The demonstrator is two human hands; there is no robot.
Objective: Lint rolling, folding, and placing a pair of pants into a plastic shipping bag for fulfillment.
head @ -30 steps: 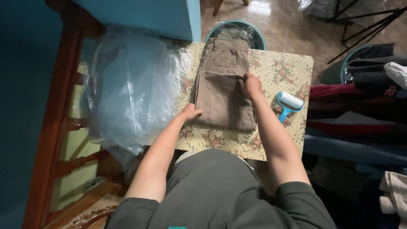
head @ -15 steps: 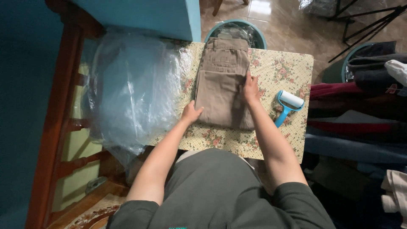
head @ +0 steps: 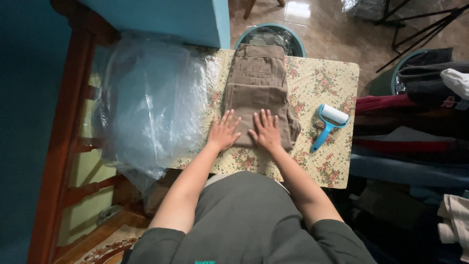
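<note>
A pair of folded tan trousers (head: 255, 83) lies on a small table with a floral cloth (head: 322, 78), waistband at the far end. My left hand (head: 223, 130) rests flat, fingers spread, on the near left corner of the trousers. Beside it my right hand (head: 266, 130) lies flat on the near end of the fabric. Neither hand grips anything.
A blue-handled lint roller (head: 328, 122) lies on the table to the right. A heap of clear plastic (head: 151, 98) covers the table's left side. A round teal basket (head: 271, 35) stands behind the table. Folded clothes (head: 415, 122) are stacked at the right; a wooden chair frame (head: 68, 122) is at the left.
My right hand has come from the trousers' right edge down to the near end, and both hands now lie flat, side by side. The near fold looks shorter and bunched at the right.
</note>
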